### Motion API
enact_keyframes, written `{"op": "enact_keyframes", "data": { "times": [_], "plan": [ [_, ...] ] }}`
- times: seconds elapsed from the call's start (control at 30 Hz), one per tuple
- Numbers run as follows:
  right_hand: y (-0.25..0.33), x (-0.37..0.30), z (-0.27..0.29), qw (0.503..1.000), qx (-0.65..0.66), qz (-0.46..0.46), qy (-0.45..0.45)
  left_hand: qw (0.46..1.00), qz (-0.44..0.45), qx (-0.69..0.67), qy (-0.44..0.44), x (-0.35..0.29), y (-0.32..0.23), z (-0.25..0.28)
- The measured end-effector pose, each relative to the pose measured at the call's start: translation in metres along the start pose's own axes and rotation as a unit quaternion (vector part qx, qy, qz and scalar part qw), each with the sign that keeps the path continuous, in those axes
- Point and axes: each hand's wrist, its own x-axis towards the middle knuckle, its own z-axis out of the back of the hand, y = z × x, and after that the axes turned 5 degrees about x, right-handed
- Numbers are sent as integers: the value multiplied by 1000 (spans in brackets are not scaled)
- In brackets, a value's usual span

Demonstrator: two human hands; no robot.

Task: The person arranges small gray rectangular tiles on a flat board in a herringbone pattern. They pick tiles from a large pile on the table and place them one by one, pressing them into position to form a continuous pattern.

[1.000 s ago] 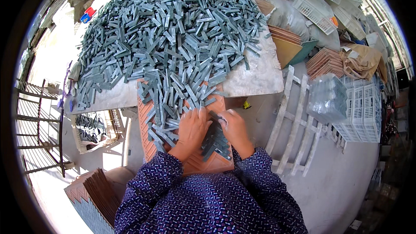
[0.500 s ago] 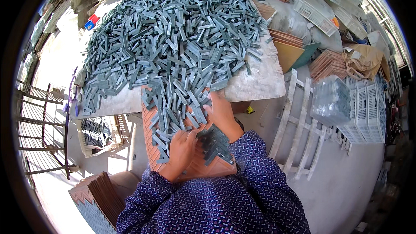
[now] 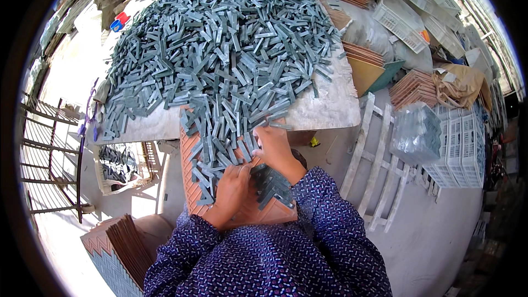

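Note:
A terracotta-coloured moulded tray (image 3: 190,179) with zigzag ridges lies against my front, its far end under the table's edge heap. Loose grey-green stone strips (image 3: 212,143) spill onto it from a large pile (image 3: 220,44). Low on the tray's right part, several dark strips (image 3: 273,187) lie set in a slanted herringbone pattern. My left hand (image 3: 232,187) is closed over the middle of the tray; what its fingertips hold is hidden. Just beyond and to its right, my right hand (image 3: 275,147) has its fingers curled and pinched at a stone strip among the loose ones.
The pile covers most of a pale table (image 3: 330,107). Below left stands a crate of strips (image 3: 118,170), with stacked trays (image 3: 118,253) nearer me. A metal rack (image 3: 52,159) is at far left. On the right are a slatted wooden frame (image 3: 374,162) and white plastic crates (image 3: 456,148).
My right hand has moved nearer and slightly left, from the edge of the loose strips toward my left hand, its fingers now curled in. My left hand has barely shifted.

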Motion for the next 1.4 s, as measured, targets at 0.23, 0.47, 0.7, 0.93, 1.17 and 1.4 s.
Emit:
{"op": "enact_keyframes", "data": {
  "times": [0.23,0.47,0.7,0.93,1.17,1.4],
  "plan": [
    [-3,1,29,973,182,-143,-22,997,18,63,39,10,1,-13],
    [-5,-51,39,997,9,-56,-56,998,-17,57,22,13,-4,-29],
    [-9,-72,33,996,-19,-59,-56,994,-42,83,65,2,10,-10],
    [-16,-66,31,993,60,-73,-76,993,-50,55,97,-10,23,14],
    [-13,-52,23,991,49,-91,-81,991,-43,66,106,1,8,11],
    [-9,-41,38,998,44,-33,-7,992,-14,61,111,-6,11,8]
  ]
}}
